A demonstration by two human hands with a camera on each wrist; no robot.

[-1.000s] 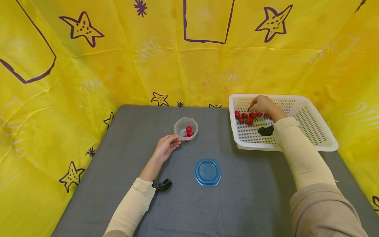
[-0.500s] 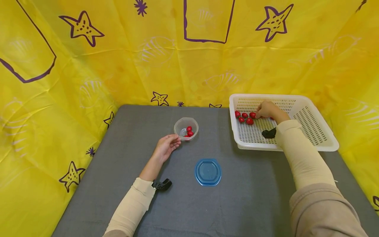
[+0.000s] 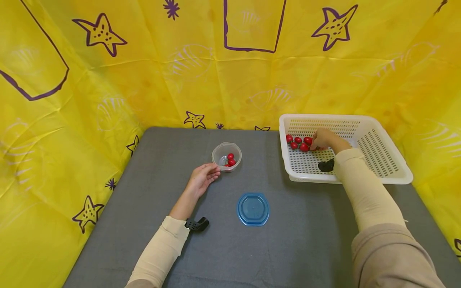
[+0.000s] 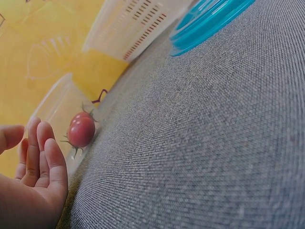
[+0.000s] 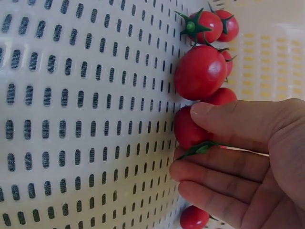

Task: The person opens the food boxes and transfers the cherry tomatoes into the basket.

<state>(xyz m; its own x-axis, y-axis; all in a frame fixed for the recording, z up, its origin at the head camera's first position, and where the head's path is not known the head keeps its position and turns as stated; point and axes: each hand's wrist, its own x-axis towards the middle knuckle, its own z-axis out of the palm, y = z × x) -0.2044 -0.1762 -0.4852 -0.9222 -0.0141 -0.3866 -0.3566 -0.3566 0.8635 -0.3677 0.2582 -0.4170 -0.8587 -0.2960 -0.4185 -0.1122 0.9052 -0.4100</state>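
My left hand [image 3: 203, 178] pinches the near rim of a small clear plastic container [image 3: 218, 152], which stands on the table. Inside it lie several cherry tomatoes [image 3: 230, 156], red with green stems, seen close up in the left wrist view as well [image 4: 81, 132]. Over at the right, my right hand [image 3: 323, 139] reaches into a white perforated basket [image 3: 363, 118]. The right wrist view shows its thumb and fingers around one cherry tomato [image 5: 188, 126] with a green calyx. More tomatoes [image 5: 200, 74] lie beside it on the basket floor, some partly hidden by the hand.
A blue lid [image 3: 253, 209] lies flat on the grey tablecloth [image 3: 288, 240], in front of the container. Yellow patterned fabric [image 3: 237, 92] hangs behind the table and along both sides. Black devices are worn on both wrists, the left one [image 3: 197, 224] close over the cloth.
My right hand has come down from the basket's back wall and shifted slightly right, onto the tomatoes there. The left hand and container have stayed in place.
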